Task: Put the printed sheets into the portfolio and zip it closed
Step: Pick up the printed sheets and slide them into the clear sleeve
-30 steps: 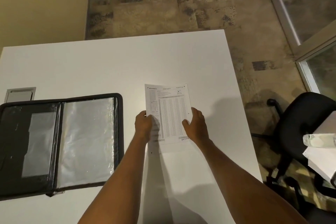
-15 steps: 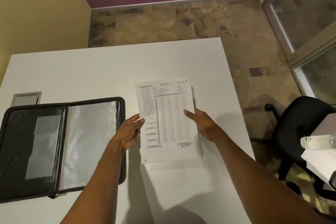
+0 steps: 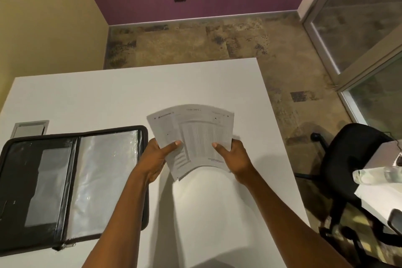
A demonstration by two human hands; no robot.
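Held up off the white counter (image 3: 108, 102), between both hands: a thin stack of white printed sheets with grey tables and text (image 3: 195, 135), bowed upward in the middle and slightly fanned, print blurred. Gripped at the lower left edge by the left hand (image 3: 155, 159), thumb laid across the top face, the other fingers tucked beneath and out of sight. Gripped at the lower right edge by the right hand (image 3: 233, 159), thumb likewise pressed on top, fingers curled under the paper. Both hands closed on the stack, forearms reaching in from the bottom of the view.

Lying open and flat on the counter just left of the left hand: a black zip-edged portfolio (image 3: 71, 185), with a dark left panel bearing a clear pocket and a right panel of shiny clear plastic sleeves. Not touching the sheets. Beyond its far left corner, set into the counter: a small grey rectangular hatch (image 3: 30, 128).

Off the counter to the right, on mottled brown flooring: a black office chair (image 3: 352, 163).
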